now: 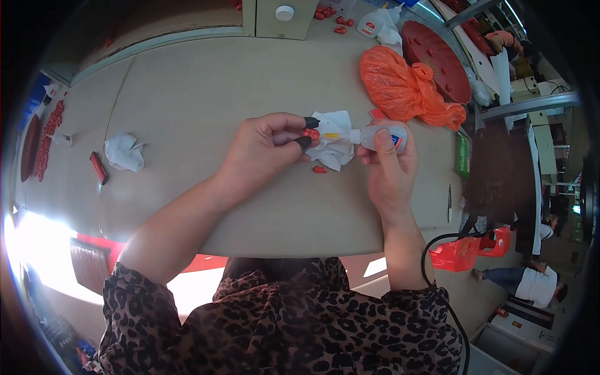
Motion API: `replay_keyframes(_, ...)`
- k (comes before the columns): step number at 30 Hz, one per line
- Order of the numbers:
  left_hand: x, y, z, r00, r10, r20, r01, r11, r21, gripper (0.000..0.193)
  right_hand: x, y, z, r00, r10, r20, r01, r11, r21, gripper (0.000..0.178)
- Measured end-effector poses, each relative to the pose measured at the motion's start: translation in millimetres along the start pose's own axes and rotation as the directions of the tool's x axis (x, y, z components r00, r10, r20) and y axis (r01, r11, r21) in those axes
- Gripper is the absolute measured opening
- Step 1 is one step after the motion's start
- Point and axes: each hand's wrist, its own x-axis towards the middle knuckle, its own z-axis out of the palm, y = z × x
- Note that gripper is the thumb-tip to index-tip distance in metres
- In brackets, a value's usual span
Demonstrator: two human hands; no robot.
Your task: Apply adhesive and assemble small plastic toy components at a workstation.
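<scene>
My left hand [265, 145], with black covers on its thumb and a fingertip, pinches a small red piece [310, 134]. In my right hand [390, 159] a small white squeeze bottle [367, 135] lies on its side, its narrow yellow tip [329, 135] pointing left at the red piece. Tip and piece are very close; whether they touch I cannot tell. Beneath them a crumpled white tissue [337, 159] is spread on the table. Another small red piece [319, 169] rests just nearer than the tissue.
Ahead to the right sits an orange plastic bag [397, 84] beside a red round tray [412, 37] with several red pieces. Another tissue [124, 152] and a red lighter-like object [98, 168] lie on the left of the table [187, 94]. A black cable [431, 247] hangs by my right forearm.
</scene>
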Motion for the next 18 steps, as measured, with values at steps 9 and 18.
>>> replay_keyframes(9, 0.8, -1.6, -2.0, 1.0, 0.022, 0.007, -0.022, 1.0, -0.001, 0.023, 2.7, 3.2, 0.2, 0.993, 0.117, -0.014, -0.114, 0.984, 0.134, 0.02)
replay_keyframes(18, 0.9, -1.7, -1.1, 1.0, 0.02, 0.009, -0.02, 1.0, -0.008, 0.023, 2.9, 4.1, -0.4, 0.991, 0.132, -0.006, -0.13, 0.985, 0.113, 0.019)
